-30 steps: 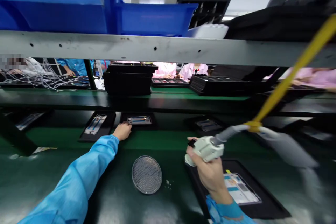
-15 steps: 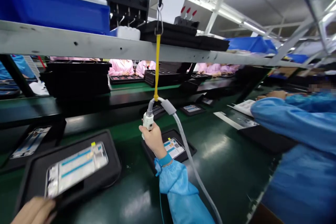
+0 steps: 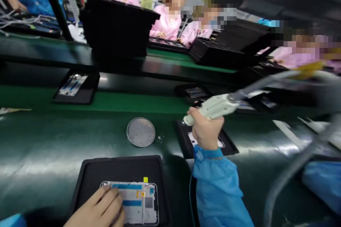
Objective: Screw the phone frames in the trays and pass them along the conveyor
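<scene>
My left hand (image 3: 99,210) lies with fingers stretched flat on a phone frame (image 3: 134,201) that sits in a black tray (image 3: 119,170) at the near edge of the green bench. My right hand (image 3: 205,130) is wrapped round a white electric screwdriver (image 3: 217,106) whose grey hose runs off to the right. The screwdriver tip hovers over a second black tray (image 3: 183,138) with another phone frame, mostly hidden behind my hand. A round metal mesh dish (image 3: 140,132) lies between the two trays.
A green conveyor belt (image 3: 119,101) carries a black tray with a phone frame (image 3: 76,87). Stacks of black trays (image 3: 117,25) stand on the far bench. People in pink coats sit behind them. A blue sleeve (image 3: 323,184) of another person shows at the right.
The view swung back down to the bench. My left hand set the tray flat in front of me and rests on the phone frame. My right hand lowered the screwdriver toward the second tray.
</scene>
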Tool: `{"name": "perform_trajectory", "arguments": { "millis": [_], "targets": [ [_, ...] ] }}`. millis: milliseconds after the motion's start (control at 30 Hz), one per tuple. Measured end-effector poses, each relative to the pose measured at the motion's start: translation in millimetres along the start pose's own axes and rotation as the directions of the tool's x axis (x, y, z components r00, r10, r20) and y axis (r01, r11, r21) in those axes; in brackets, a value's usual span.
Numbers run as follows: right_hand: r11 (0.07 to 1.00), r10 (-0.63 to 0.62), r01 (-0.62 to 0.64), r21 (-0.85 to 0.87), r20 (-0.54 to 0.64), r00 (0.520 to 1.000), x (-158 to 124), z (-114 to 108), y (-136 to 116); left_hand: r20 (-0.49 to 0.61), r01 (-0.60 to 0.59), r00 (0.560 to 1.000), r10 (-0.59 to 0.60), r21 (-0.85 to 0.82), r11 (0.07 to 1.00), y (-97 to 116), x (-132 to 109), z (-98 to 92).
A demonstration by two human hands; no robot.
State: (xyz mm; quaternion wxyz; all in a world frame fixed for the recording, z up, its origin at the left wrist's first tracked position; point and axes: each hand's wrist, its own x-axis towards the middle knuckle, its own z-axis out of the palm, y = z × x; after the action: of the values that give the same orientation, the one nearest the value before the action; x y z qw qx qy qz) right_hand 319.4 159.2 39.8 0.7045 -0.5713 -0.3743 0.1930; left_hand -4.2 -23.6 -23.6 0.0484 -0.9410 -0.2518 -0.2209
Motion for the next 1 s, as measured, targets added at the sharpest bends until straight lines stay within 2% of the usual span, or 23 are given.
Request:
{"name": "perform_trajectory", "arguments": {
  "millis": [100,167,233,300,400,500,733,1000],
  "targets": [
    [0.997,-0.011,0.005,0.082,0.076,0.997,-22.2,10.1,-21.4,0.121,-0.005,0.993,-0.001,0.053,0.999,-7.9,26.3,-1.8],
    [0.990,0.005,-0.033,0.140,0.199,0.980,-40.8,20.2,-35.7,0.173,0.015,0.985,-0.018,0.020,1.000,-15.5,38.4,-2.2],
    [0.975,0.008,-0.082,0.204,0.342,0.940,-59.1,32.5,-42.7,0.205,0.037,0.978,-0.030,-0.030,0.999,-21.3,44.2,-0.1],
    [0.961,-0.006,-0.119,0.250,0.448,0.894,-74.6,45.2,-41.6,0.197,0.061,0.979,-0.046,-0.073,0.995,-24.9,45.6,3.7],
    [0.955,-0.002,-0.159,0.252,0.539,0.842,-91.2,59.4,-30.3,0.135,0.081,0.989,-0.064,-0.125,0.989,-26.8,44.1,9.5],
    [0.961,0.033,-0.186,0.205,0.583,0.811,-99.9,65.0,-18.6,0.087,0.103,0.992,-0.091,-0.156,0.982,-25.1,42.2,14.2],
    [0.974,0.029,-0.157,0.163,0.598,0.801,-103.1,66.3,-10.6,0.074,0.149,0.988,-0.137,-0.174,0.973,-21.1,39.7,22.3],
    [0.974,0.044,-0.171,0.150,0.614,0.788,-105.0,65.4,-9.5,0.088,0.170,0.984,-0.157,-0.169,0.971,-21.0,44.4,18.8]
  ]
}}
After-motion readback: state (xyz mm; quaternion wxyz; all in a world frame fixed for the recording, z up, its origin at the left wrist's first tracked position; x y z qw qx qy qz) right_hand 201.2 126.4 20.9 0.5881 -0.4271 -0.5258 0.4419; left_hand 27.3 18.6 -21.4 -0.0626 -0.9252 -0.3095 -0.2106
